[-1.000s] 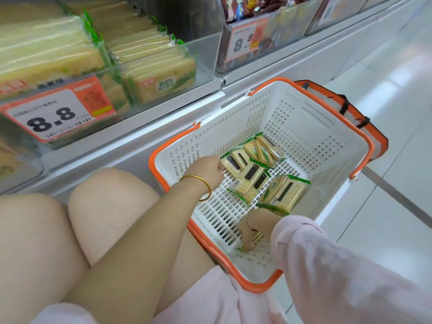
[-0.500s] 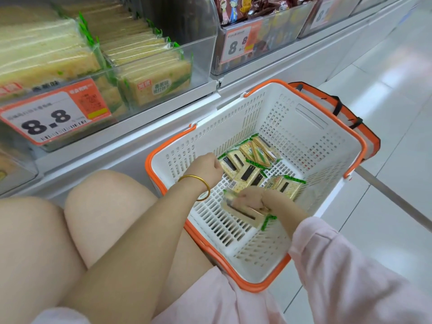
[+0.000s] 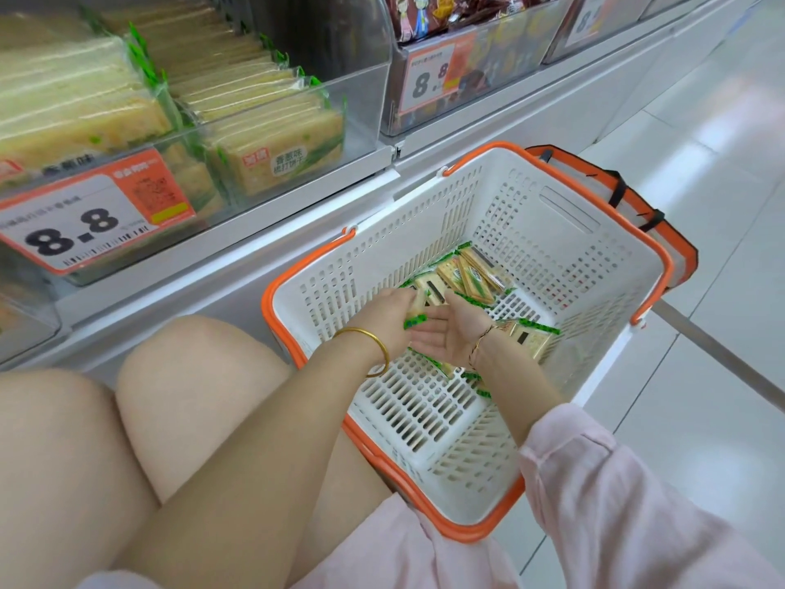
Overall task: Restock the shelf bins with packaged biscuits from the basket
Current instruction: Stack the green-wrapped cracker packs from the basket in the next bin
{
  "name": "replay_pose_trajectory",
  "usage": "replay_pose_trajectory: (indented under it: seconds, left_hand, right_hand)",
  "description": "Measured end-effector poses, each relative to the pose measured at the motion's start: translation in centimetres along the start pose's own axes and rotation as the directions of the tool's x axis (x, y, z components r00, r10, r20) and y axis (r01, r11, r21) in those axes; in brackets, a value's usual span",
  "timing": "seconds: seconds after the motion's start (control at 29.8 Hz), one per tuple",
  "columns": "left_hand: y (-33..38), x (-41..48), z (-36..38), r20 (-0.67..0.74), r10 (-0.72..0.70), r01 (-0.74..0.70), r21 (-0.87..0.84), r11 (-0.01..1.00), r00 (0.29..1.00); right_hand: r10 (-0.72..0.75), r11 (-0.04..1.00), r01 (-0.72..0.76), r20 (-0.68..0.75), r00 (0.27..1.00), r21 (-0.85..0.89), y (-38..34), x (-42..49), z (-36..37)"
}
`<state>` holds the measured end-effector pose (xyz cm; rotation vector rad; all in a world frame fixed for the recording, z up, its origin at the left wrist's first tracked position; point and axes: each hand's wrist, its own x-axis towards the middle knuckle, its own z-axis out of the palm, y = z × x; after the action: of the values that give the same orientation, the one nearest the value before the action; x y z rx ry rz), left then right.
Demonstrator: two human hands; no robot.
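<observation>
1. Pale shop floor (image 3: pixel 701 418) runs beside a low shelf, and the white basket (image 3: pixel 662 265) stands on it hard against the shelf base, right by the person's knees. That looks deliberate: the shelf bin (image 3: pixel 369 104) is only a short lift up and left from where the hands work.
2. The left hand (image 3: pixel 382 320), with a gold bangle (image 3: pixel 374 337) on its wrist, reaches into the basket, fingers curled round the held packet (image 3: pixel 418 301). The packet's green edge pokes out on the right-hand side of the grip.
3. The right hand (image 3: pixel 454 333) lies palm up just beside that grip, fingers straight and apart, clamped on nothing. Its fingertips sit under the green edge. My guess is that it is cupped to steady or square up the packet, or to feed more into the left hand so that several go up at once.
4. Beyond both hands, toward the far wall of the basket, the loose packets (image 3: pixel 467 274) lie in a tumbled cluster, some on edge, close to the left fingertips.
5. A lone packet (image 3: pixel 531 342) lies flat just behind the right wrist, and a few low packets (image 3: pixel 444 369) show under that wrist on the basket floor.
6. The bin already shows upright rows behind its price tag (image 3: pixel 85 223), so the restocking looks well along, with only a handful left to lift.
</observation>
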<state>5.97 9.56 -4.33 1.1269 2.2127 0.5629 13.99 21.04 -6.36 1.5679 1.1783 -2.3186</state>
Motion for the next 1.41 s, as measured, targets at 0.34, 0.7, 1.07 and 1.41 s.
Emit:
replay_pose_trajectory:
  seconds: [0.34, 0.7, 1.07, 1.41]
  left_hand:
    - [-0.2, 0.6, -2.4, 0.022, -0.469, 0.344, -0.709, 0.615, 0.883]
    - [-0.6, 0.1, -3.2, 0.057, -0.542, 0.315, -0.862, 0.397, 0.838]
    - [1.6, -1.4, -3.6, 0.047, -0.472, 0.175, -0.957, 0.232, 0.88]
    - [1.1, -2.8, -4.5, -0.018, -0.467, 0.079, -0.979, 0.188, 0.884]
  right_hand:
    - [-0.094, 0.864, -0.169, -0.482, 0.871, -0.474, 3.8, 6.6, -2.2]
    - [-0.191, 0.967, 0.083, -0.471, 0.861, -0.24, 1.8, 3.3, -1.2]
    - [-0.904, -0.077, 0.534, 0.285, 0.318, -0.842, 3.3, -3.6, 3.4]
    - [-0.768, 0.513, 0.648, 0.037, 0.64, -0.563, 0.9, -5.5, 2.7]
